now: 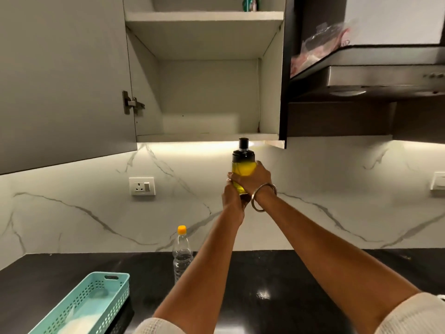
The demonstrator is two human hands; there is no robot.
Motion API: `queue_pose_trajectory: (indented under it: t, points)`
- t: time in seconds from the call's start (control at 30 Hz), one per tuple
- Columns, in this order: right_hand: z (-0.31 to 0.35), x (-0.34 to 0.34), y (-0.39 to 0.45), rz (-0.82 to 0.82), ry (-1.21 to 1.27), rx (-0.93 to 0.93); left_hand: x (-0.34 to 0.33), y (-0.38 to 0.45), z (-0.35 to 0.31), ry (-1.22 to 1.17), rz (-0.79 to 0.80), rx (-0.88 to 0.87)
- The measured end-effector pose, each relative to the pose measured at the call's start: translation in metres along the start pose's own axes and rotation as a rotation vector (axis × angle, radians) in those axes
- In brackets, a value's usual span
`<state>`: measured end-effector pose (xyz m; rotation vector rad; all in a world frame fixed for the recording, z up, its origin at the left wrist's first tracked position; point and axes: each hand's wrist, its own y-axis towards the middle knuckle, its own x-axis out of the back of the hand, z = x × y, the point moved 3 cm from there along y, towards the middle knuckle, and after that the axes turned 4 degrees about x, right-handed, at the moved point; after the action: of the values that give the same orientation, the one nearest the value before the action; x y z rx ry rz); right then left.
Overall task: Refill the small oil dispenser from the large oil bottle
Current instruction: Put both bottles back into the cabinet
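I hold the small oil dispenser (243, 166) up in front of the backsplash, just below the open cabinet's bottom edge. It is clear with yellow oil inside and a black cap and spout on top. My right hand (256, 178) wraps its side from the right, a metal bangle on the wrist. My left hand (232, 197) grips its lower part from the left and beneath. The large oil bottle (182, 253), clear with an orange cap, stands upright on the black counter near the wall, left of my left forearm.
An open wall cabinet (204, 75) with bare shelves hangs above, its door (62, 88) swung left. A range hood (385, 78) is at upper right. A teal perforated basket (84, 307) sits at the counter's front left. A wall socket (142, 186) is on the marble backsplash.
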<state>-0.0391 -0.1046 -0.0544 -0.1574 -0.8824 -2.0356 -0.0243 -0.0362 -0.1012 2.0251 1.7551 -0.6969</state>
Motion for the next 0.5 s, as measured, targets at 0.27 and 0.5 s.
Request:
queue_pose_trajectory:
  t: [0.27,0.5]
  points:
    - [0.042,0.015,0.037,-0.005,0.026,-0.002,-0.026,0.0,-0.05,0.002,0.001,-0.07]
    - [0.071,0.024,0.073,0.0,0.031,0.038,-0.047,0.024,-0.089,0.075,0.085,-0.142]
